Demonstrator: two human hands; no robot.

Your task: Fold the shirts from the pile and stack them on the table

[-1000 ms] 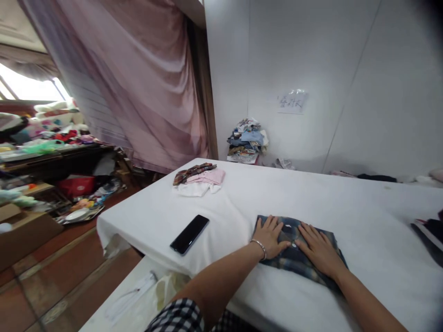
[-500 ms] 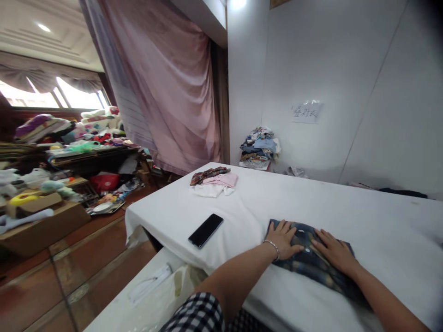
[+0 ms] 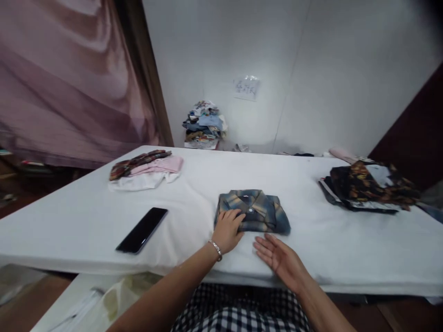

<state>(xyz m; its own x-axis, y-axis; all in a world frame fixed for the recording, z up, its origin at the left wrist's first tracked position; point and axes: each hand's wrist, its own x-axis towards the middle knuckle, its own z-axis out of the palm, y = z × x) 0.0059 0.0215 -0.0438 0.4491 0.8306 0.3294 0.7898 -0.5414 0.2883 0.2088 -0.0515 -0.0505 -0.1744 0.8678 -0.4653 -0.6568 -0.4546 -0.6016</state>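
A blue and tan plaid shirt (image 3: 258, 213), folded into a rectangle with its collar on top, lies on the white-covered table (image 3: 194, 216). My left hand (image 3: 229, 229), with a bracelet at the wrist, rests its spread fingers on the shirt's near left corner. Just in front of the shirt's near edge is my right hand (image 3: 279, 259), palm turned up and inward. Its fingers are stretched out and hold nothing.
A black phone (image 3: 142, 229) lies left on the table. Behind it are pink, white and plaid clothes (image 3: 152, 171). Folded dark clothes (image 3: 367, 186) are stacked at the right. Beyond the far edge stands a clothes pile (image 3: 204, 124) by the wall.
The view has swung right, bringing the dark stack in. The shirt now lies in a neater, smaller fold with its collar showing. My right hand has come off it and turned palm up.
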